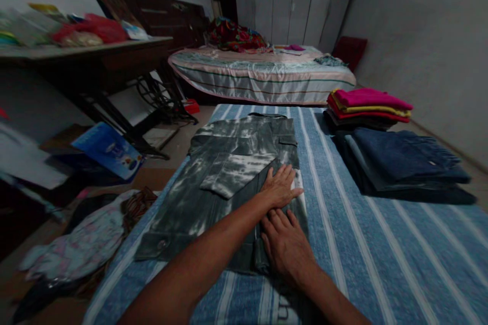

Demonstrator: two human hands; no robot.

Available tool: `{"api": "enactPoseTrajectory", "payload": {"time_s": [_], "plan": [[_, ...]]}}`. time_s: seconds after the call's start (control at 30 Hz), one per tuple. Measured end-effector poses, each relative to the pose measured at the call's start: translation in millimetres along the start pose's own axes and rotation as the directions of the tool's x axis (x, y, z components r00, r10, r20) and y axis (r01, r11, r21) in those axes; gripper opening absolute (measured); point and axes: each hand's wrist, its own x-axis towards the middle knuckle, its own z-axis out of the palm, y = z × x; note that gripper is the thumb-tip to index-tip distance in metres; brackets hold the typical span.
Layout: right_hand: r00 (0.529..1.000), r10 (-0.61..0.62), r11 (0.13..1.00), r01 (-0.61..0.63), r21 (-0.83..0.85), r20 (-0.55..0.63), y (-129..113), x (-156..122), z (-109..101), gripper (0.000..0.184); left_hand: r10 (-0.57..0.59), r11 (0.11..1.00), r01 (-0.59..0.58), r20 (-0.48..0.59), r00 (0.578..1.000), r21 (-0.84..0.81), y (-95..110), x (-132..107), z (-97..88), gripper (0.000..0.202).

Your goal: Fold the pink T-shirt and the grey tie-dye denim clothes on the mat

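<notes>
A grey-green tie-dyed garment [224, 183] lies spread on a blue striped mattress [373, 249], one sleeve folded across its front. My left hand [281, 186] lies flat on the garment's right side, fingers stretched out and together. My right hand [286, 245] rests flat just below it, on the garment's lower right edge, fingers extended. Neither hand holds anything.
A pile of folded dark blue clothes [404, 165] and a stack of pink, yellow and red ones [368, 106] sit at the mattress's right. Loose clothes [84, 244] lie on the floor at left. A sewing-machine table [95, 61] and a second bed [263, 73] stand beyond.
</notes>
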Motion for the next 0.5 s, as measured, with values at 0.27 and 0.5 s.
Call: {"api": "enactPoseTrajectory", "payload": {"time_s": [0.27,0.5], "plan": [[0.994,0.044,0.999,-0.042,0.023,-0.101,-19.1,-10.0,12.2,0.036,-0.02,0.999,0.019,0.04,0.999,0.034,-2.0,-20.9,-13.2,0.065],[0.985,-0.014,0.998,0.004,-0.055,-0.174,-22.4,-10.3,19.2,0.037,-0.053,0.998,0.051,-0.058,0.997,-0.037,-12.6,-59.0,-11.6,0.054]]}}
